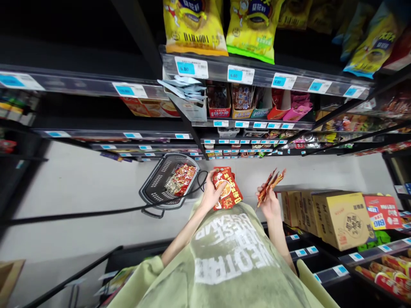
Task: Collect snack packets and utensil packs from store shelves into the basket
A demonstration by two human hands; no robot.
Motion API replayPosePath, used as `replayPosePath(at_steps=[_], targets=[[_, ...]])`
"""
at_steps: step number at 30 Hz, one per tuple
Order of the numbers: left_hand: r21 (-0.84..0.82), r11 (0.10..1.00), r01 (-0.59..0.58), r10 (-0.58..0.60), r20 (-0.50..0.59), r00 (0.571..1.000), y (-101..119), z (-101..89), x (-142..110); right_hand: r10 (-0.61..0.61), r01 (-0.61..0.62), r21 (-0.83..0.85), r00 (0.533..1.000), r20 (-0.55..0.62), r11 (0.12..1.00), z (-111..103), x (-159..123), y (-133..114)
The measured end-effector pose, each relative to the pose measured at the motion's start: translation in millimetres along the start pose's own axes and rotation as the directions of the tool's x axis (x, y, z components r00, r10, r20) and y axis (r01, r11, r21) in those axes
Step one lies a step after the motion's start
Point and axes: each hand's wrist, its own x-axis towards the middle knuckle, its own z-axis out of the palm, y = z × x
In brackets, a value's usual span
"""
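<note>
My left hand [212, 192] grips a flat red box [227, 188] with a bowl picture and yellow lettering, thumb across its front. It is close against my shirt. Off to the right, my right hand [269, 204] is closed round several thin red and orange snack packets [270, 186], held fanned and tilted. A grey shopping basket [157, 184] stands on the floor to the left of the red box, with red and pale packets [183, 177] heaped at one end.
Shelves ahead hold yellow snack bags [195, 25] and small display boxes [218, 100]. Price tags [191, 67] line the shelf edges. At the right, brown cartons [343, 218] stand on a lower shelf near tube cans [385, 273]. A dark strap or cable [105, 212] crosses the left.
</note>
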Motion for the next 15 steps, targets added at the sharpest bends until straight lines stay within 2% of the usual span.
replayPosePath(at_steps=[3, 5, 7, 10, 15], targets=[[0.092, 0.994, -0.066, 0.05, 0.166, 0.985, 2.3, -0.8, 0.0, 0.002, 0.0, -0.059, 1.0, 0.021, 0.998, 11.2, -2.0, 5.2], [0.064, 0.997, -0.046, 0.029, 0.236, 0.971, 1.0, -0.1, 0.5, 0.054, -0.048, -0.17, 0.998, 0.034, 0.984, 24.3, -3.2, 15.6], [-0.006, 1.0, -0.012, 0.013, 0.234, 0.972, -1.8, 0.0, 1.2, 0.096, -0.087, -0.26, 0.995, 0.021, 0.962, 36.1, -4.0, 27.2], [-0.084, 0.996, -0.01, 0.028, 0.216, 0.976, -5.5, -0.8, 1.8, 0.113, -0.108, -0.299, 0.994, 0.0, 0.948, 44.3, -4.4, 37.7], [-0.029, 0.999, 0.045, -0.04, 0.138, 0.99, -8.3, -0.5, 0.4, 0.135, -0.112, -0.299, 0.989, 0.06, 0.948, 30.9, -2.2, 22.8]])
